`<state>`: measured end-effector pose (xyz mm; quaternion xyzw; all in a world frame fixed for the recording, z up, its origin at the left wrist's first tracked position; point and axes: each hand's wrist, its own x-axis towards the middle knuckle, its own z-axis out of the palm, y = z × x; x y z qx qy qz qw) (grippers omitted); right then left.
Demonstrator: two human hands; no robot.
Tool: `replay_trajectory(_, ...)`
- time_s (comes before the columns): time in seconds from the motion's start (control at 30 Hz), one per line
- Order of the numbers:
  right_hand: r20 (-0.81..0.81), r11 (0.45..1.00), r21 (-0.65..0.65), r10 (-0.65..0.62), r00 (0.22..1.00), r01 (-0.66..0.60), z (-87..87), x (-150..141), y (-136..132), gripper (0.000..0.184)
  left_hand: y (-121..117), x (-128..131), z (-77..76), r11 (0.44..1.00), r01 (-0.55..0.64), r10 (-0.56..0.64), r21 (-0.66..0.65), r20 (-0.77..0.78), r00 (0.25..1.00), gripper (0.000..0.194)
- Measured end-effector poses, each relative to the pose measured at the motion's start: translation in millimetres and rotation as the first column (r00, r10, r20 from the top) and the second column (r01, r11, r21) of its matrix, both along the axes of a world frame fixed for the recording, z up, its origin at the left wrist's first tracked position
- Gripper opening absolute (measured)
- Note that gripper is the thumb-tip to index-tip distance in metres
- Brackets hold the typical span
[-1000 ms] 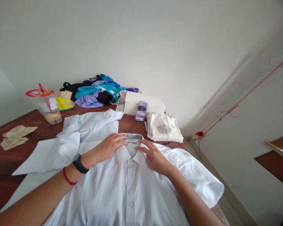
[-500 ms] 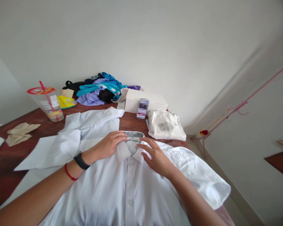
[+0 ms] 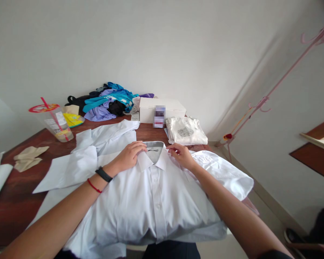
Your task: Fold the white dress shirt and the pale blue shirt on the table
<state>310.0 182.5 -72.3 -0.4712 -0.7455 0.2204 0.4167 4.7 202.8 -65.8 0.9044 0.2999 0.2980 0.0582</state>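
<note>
A white button-up shirt lies front up on the wooden table, its lower part at the near edge. Its collar stands folded down around a grey-lined neck opening. On the collar's left side, my left hand is closed with bent fingers over the fabric; the thumb is hidden. At the collar's right edge, my right hand pinches the cloth near the shoulder. The right short sleeve spreads toward the table's right side. Another white garment lies partly folded behind the left shoulder.
Behind the shirt are a white box, a folded cream garment and a heap of blue and purple clothes. A plastic cup with a straw and a crumpled brown napkin stand left. A pink rack leans right.
The right hand has gone from spread fingers over the collar to a pinch at its right edge. The shirt's lower end now shows at the table's near edge, and the view has shifted.
</note>
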Motion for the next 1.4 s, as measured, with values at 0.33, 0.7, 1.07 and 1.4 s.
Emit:
replay_trajectory(0.33,-0.035,0.993,-0.092,0.074,0.997,-0.077,0.3,-3.4,-2.7,0.024,-1.7,6.5,-5.8,0.998,0.019,-0.019,0.053,0.006,1.000,0.058)
replay_trajectory(0.7,0.031,0.991,-0.112,0.083,0.996,-0.079,3.0,-4.6,-4.0,0.025,-2.1,5.4,-4.3,1.000,0.013,-0.013,0.025,0.017,1.000,0.062)
replay_trajectory(1.07,0.044,0.987,-0.102,0.130,0.990,-0.125,5.1,-6.6,-6.3,0.024,-4.1,6.5,-0.9,0.999,0.031,-0.032,0.015,0.037,0.999,0.056)
replay_trajectory(1.4,0.109,1.000,-0.002,-0.008,0.994,0.008,65.3,14.6,-13.4,0.027,-1.8,4.1,-4.9,0.997,0.074,-0.075,0.017,0.123,0.990,0.049)
